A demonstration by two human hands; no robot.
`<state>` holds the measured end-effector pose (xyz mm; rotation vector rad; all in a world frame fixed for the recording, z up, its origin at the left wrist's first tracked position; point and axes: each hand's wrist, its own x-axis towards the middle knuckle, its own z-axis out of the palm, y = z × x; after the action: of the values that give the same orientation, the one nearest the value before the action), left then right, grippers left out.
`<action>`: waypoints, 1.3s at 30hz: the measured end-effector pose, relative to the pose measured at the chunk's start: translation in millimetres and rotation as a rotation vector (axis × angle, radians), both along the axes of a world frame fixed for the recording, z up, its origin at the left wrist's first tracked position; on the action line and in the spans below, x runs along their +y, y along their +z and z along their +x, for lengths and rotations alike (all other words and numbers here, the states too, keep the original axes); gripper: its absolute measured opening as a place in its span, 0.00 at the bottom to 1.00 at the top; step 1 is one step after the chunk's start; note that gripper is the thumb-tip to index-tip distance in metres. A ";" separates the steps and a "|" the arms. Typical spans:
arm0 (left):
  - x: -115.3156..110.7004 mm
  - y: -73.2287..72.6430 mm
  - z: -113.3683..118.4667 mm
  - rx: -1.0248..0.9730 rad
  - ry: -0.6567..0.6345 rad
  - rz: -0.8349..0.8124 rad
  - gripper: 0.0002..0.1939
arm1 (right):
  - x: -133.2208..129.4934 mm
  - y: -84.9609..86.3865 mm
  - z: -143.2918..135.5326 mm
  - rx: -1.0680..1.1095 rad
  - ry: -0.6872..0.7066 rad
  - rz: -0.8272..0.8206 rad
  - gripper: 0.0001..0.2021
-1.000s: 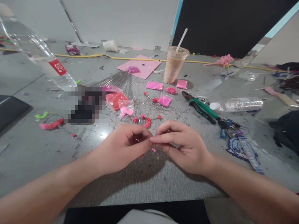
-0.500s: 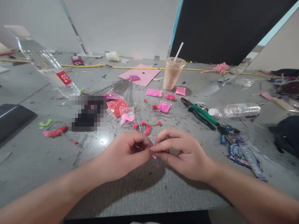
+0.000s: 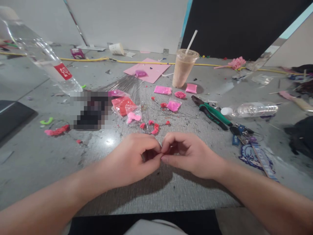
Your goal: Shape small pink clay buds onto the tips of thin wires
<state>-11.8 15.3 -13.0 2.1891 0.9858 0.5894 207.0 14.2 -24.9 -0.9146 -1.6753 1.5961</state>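
Observation:
My left hand (image 3: 137,158) and my right hand (image 3: 190,155) meet fingertip to fingertip above the grey table. Both are closed in a pinch, and whatever sits between the fingertips is almost wholly hidden. Just beyond them lies a wire piece with red clay lumps (image 3: 154,128). Behind it are a small bag of light pink clay (image 3: 133,117), a bag of red clay (image 3: 122,105) and a bright pink packet (image 3: 173,105). A second wire piece with red clay (image 3: 58,129) rests at the left.
A tall water bottle (image 3: 49,58) stands at left, near a blurred dark object (image 3: 94,112). Thin wires (image 3: 122,83) fan out behind. A drink cup with a straw (image 3: 183,70), green-handled pliers (image 3: 215,116), a lying bottle (image 3: 256,110) and keys with a charm (image 3: 254,155) are at right.
My right fingers have curled inward into a tighter pinch against the left fingertips. A pink bit seen below the fingertips earlier is now mostly hidden. The camera view has shifted slightly.

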 end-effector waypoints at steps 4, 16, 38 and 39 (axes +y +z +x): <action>-0.6 4.3 0.1 -0.042 0.048 0.030 0.06 | -1.6 0.3 -2.2 0.129 -0.031 -0.217 0.11; 4.3 13.0 1.9 -0.083 0.043 -0.185 0.09 | -2.9 -1.1 -0.7 0.041 -0.063 0.555 0.07; 5.9 5.8 0.4 -0.131 0.091 -0.420 0.12 | -6.7 6.5 5.5 -0.194 -0.120 0.703 0.09; 6.0 5.8 0.0 -0.129 0.090 -0.420 0.12 | -7.1 6.8 5.5 -0.202 -0.106 0.699 0.10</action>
<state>-11.7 21.3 -7.3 1.7244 1.0367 0.5044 212.5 7.1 -18.1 -0.7844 -2.0773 0.7586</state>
